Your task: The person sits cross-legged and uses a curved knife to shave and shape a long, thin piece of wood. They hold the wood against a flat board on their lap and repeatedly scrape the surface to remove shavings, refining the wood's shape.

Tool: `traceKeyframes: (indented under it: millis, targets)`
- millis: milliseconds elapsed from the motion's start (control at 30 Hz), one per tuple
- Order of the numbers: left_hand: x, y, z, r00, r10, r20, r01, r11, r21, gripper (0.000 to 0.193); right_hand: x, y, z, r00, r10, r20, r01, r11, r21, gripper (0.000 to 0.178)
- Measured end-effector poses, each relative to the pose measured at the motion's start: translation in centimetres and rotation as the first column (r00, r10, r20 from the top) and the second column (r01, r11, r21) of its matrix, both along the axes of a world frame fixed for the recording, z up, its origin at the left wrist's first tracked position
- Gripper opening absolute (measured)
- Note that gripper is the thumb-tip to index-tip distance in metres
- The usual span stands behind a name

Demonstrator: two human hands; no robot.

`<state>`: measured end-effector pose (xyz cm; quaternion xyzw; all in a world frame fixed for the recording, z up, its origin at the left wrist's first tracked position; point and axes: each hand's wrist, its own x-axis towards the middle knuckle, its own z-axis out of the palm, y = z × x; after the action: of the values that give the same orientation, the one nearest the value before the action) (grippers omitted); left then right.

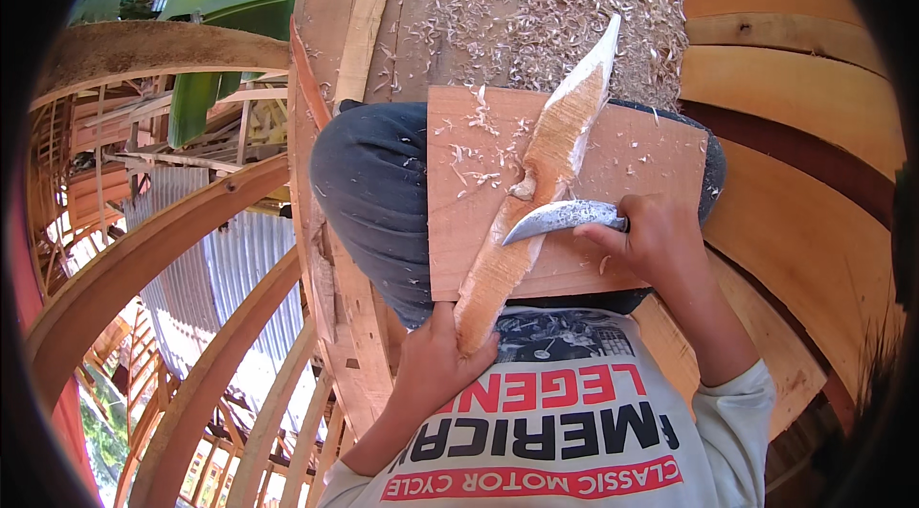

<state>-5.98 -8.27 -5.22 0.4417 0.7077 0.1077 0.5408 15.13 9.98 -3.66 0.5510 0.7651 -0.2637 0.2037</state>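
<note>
A long, roughly carved piece of wood [558,146] lies slantwise over a flat board [459,221] on my lap. Its far end tapers to a pale, freshly cut point, and a knot-like bump shows near its middle. My left hand [443,352] is closed round the near end of the carved wood, close to my shirt. In my right hand [659,232] is a knife with a curved, worn blade [563,216]; its handle is mostly hidden in the fingers. The blade lies across the carved wood just below the bump. Curled shavings [483,111] are scattered on the board.
Beyond my knees, many wood shavings [555,5] cover the planks. Curved wooden ribs [191,393] rise at the left, with corrugated metal sheets [239,259] and a large green leaf [230,0] past them. Wide curved planks [775,192] form a wall at the right.
</note>
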Motion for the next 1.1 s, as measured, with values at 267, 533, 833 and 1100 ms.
traceKeyframes:
  millis: [267, 533, 833, 1100]
  targets:
    - [0.1, -0.4, -0.6, 1.0, 0.013, 0.011, -0.014, 0.999, 0.053, 0.064, 1.2, 1.6, -0.4, 0.999, 0.042, 0.033, -0.049, 0.972, 0.231, 0.067]
    - [0.2, -0.1, -0.4, 0.999, 0.035, 0.02, -0.035, 0.999, 0.029, 0.07, -0.3, -2.5, 0.3, 0.994, 0.027, -0.109, -0.028, 1.0, -0.008, 0.06]
    - [0.4, -0.4, -0.6, 0.999, 0.004, -0.042, -0.002, 0.999, 0.048, 0.066, 0.8, 1.0, -0.9, 0.995, 0.032, -0.095, -0.016, 0.986, 0.166, 0.067]
    - [0.2, -0.2, -0.5, 0.999, -0.015, -0.049, 0.016, 1.0, 0.013, 0.063, 0.3, -2.5, -0.9, 0.98, 0.026, -0.197, -0.032, 0.999, -0.028, 0.065]
